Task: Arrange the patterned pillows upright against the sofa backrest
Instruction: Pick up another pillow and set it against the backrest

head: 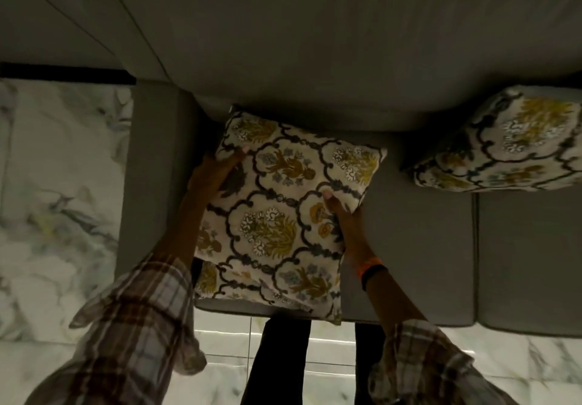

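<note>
Midway, roughly. My left hand (217, 170) and right hand (343, 215) gripped the top pillow (283, 203) at frame centre, thumbs pressed on its face, other fingers hidden. It lay tilted over a second pillow (252, 285) on the seat (409, 247), not yet upright. Third pillow (504, 143), right edge, leaned near the backrest (315, 58). Grey sofa, marble floor (56, 184), dim room.

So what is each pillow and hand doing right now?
Top pillow: held by both hands, tilted, not yet upright.
Lower pillow: lying flat on the seat underneath.
Right pillow: leaning by the sofa backrest, untouched.
Left hand: grip on the top pillow's left edge.
Right hand: grip on its right edge.
</note>
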A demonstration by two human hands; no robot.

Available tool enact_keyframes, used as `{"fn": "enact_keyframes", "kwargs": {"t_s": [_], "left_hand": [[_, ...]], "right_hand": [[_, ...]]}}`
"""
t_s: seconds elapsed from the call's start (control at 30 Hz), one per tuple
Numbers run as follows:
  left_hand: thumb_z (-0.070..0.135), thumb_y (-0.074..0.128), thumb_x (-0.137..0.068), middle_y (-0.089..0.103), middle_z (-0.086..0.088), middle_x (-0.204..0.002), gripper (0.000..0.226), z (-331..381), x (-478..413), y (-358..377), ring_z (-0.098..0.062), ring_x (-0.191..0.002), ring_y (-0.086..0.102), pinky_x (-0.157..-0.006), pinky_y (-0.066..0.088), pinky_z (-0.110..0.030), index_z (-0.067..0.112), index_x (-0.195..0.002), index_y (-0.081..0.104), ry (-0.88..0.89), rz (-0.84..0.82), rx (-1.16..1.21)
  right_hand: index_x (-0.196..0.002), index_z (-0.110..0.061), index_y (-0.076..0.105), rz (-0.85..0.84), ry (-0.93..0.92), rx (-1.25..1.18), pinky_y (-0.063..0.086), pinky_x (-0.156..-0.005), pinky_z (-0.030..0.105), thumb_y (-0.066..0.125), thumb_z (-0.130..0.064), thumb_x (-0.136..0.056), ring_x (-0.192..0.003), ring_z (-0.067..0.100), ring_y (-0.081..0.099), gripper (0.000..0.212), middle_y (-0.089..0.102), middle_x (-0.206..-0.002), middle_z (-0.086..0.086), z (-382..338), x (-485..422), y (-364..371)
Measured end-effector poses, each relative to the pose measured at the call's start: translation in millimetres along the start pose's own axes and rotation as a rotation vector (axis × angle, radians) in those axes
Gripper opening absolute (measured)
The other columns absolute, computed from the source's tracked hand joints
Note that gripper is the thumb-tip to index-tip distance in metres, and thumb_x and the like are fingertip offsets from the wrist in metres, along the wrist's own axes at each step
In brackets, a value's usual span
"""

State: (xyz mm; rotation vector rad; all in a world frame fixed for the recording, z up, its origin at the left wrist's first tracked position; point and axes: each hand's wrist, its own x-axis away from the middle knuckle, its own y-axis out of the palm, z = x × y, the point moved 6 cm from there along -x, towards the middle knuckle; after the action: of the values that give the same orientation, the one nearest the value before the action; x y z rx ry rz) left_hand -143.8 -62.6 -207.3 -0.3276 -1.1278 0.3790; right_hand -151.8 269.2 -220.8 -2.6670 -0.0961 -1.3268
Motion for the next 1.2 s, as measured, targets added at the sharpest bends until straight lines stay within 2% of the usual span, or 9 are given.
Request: {"fn": "enact_keyframes", "kwargs": {"t_s": [0.1, 0.2, 0.27, 0.4, 0.57, 0.73, 0.87, 1.07, 1.2], "left_hand": [[0.087, 0.075, -0.049, 0.059, -0.006, -0.141, 0.125, 18.4, 22.7, -2.5, -0.025, -0.115, 0.063, -0.102, 0.052, -0.043, 0.018, -0.149, 0.044, 0.051, -0.056, 0.161], [0.064, 0.076, -0.075, 0.062, 0.002, -0.132, 0.094, 26.0, 64.3, 13.4, -0.013, -0.101, 0.064, -0.082, 0.055, -0.03, 0.02, -0.15, 0.04, 0.169, -0.075, 0.339], [0.063, 0.082, -0.068, 0.05, 0.002, -0.148, 0.111, 23.7, 96.3, 38.0, -0.02, -0.125, 0.058, -0.099, 0.053, -0.04, 0.031, -0.157, 0.023, 0.232, -0.1, 0.403], [0.046, 0.09, -0.062, 0.036, -0.005, -0.16, 0.12, 33.2, 158.3, 118.7, -0.024, -0.143, 0.041, -0.115, 0.041, -0.043, 0.025, -0.158, 0.021, 0.411, -0.075, 0.454], [0.053, 0.092, -0.042, 0.031, -0.006, -0.16, 0.141, 59.4, 228.7, 254.9, -0.018, -0.144, 0.034, -0.116, 0.03, -0.031, 0.015, -0.156, 0.019, 0.458, 0.023, 0.419], [0.066, 0.085, -0.057, 0.052, 0.01, -0.137, 0.109, 104.2, 293.1, 416.5, 0.002, -0.125, 0.054, -0.115, 0.044, -0.033, 0.02, -0.144, 0.039, 0.602, -0.06, 0.297], [0.071, 0.088, -0.046, 0.06, 0.001, -0.14, 0.105, 153.1, 329.6, 556.9, -0.013, -0.133, 0.055, -0.111, 0.047, -0.03, 0.034, -0.137, 0.051, 0.64, -0.277, 0.251], [0.049, 0.088, -0.068, 0.059, 0.005, -0.141, 0.093, 241.3, 346.8, 728.8, -0.009, -0.134, 0.054, -0.115, 0.045, -0.045, 0.016, -0.144, 0.045, 0.819, -0.375, 0.041], [0.041, 0.083, -0.076, 0.05, -0.004, -0.15, 0.092, 304.8, 340.3, 817.9, -0.014, -0.141, 0.047, -0.118, 0.041, -0.046, 0.017, -0.15, 0.034, 0.932, -0.392, -0.033]], "right_hand": [[-0.136, -0.035, 0.055, -0.084, -0.091, -0.032, 0.056, -0.078, 0.025, 0.073, -0.05, -0.093, -0.095, 0.009, 0.062, 0.049, 0.064, -0.117, -0.005, -26.4, 16.2, -15.8], [-0.157, -0.039, 0.041, -0.06, -0.183, -0.016, 0.056, -0.102, 0.048, 0.085, -0.069, -0.072, -0.127, 0.02, 0.063, 0.1, 0.055, -0.149, -0.002, -46.2, 26.4, -58.6], [-0.161, -0.039, 0.035, -0.086, -0.282, 0.007, 0.048, -0.114, 0.056, 0.086, -0.058, -0.079, -0.145, 0.023, 0.053, 0.099, 0.048, -0.163, -0.002, -56.9, 31.7, -91.7], [-0.153, -0.024, 0.051, -0.088, -0.404, 0.0, 0.06, -0.103, 0.047, 0.082, -0.03, -0.086, -0.129, 0.02, 0.068, 0.075, 0.069, -0.144, -0.001, -87.4, 47.1, -182.8], [-0.153, -0.022, 0.051, -0.019, -0.455, -0.005, 0.057, -0.104, 0.046, 0.091, -0.045, -0.07, -0.133, 0.022, 0.065, 0.095, 0.066, -0.147, 0.002, -98.1, 36.0, -325.9], [-0.133, -0.048, 0.065, 0.046, -0.483, -0.025, 0.061, -0.101, 0.036, 0.085, -0.028, -0.07, -0.125, 0.011, 0.069, 0.069, 0.074, -0.132, -0.014, -95.5, 8.7, -504.4], [-0.154, -0.007, 0.047, 0.1, -0.471, -0.011, 0.064, -0.081, 0.023, 0.098, -0.049, -0.056, -0.128, 0.037, 0.064, 0.118, 0.061, -0.148, 0.02, -99.0, -20.5, -649.3], [-0.149, -0.031, 0.035, 0.174, -0.52, -0.039, 0.06, -0.087, 0.012, 0.096, -0.072, -0.029, -0.106, -0.02, 0.065, 0.141, 0.055, -0.133, -0.022, -145.1, -75.0, -826.2], [-0.16, -0.027, 0.027, 0.198, -0.526, 0.0, 0.054, -0.108, 0.035, 0.101, -0.058, -0.042, -0.129, -0.001, 0.059, 0.142, 0.054, -0.15, -0.009, -170.6, -134.9, -923.3]]}}
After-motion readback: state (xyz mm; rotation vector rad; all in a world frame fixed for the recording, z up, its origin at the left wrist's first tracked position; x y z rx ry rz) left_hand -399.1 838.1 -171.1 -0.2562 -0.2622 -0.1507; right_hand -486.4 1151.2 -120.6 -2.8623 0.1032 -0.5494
